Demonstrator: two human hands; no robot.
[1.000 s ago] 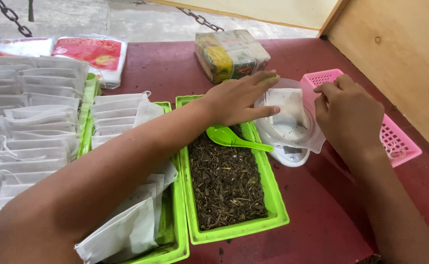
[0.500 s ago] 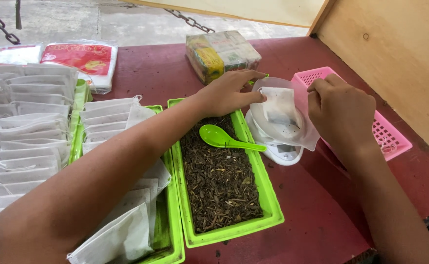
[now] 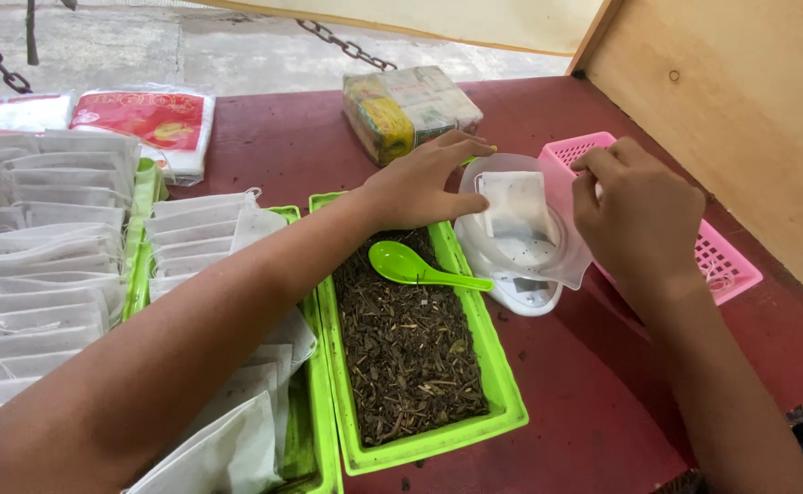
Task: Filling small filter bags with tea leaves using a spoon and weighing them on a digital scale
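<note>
- Left hand (image 3: 420, 187): reaches across the green tray of dried leaves; fingers spread wide and flat, tips resting on the rim of the clear plastic bowl (image 3: 561, 265). It grips nothing.
- Right hand (image 3: 639, 215): held at the bowl's right side, fingers drawn narrow, thumb and forefinger pinched together near the rim. Whether anything is caught between them cannot be told.
- White filter bag (image 3: 516, 206): lies inside the clear bowl, slightly tilted, between the two hands. Dark specks show on the bowl floor below it.
- The bowl sits on a small white scale (image 3: 520, 297), which stands on the dark red surface (image 3: 603, 393).
- Green tray (image 3: 502, 393): holds loose dried leaves; a green spoon (image 3: 410, 267) rests on the leaves at the far end, handle pointing toward the scale.
- Pink basket (image 3: 726, 261): just behind the right hand, beside the scale.
- Second green tray (image 3: 314, 457) to the left: holds empty white bags (image 3: 195, 229) in a row; further bags are stacked beyond it.
- Wrapped yellow packet (image 3: 406, 110): far side of the surface, well apart from the bowl.
</note>
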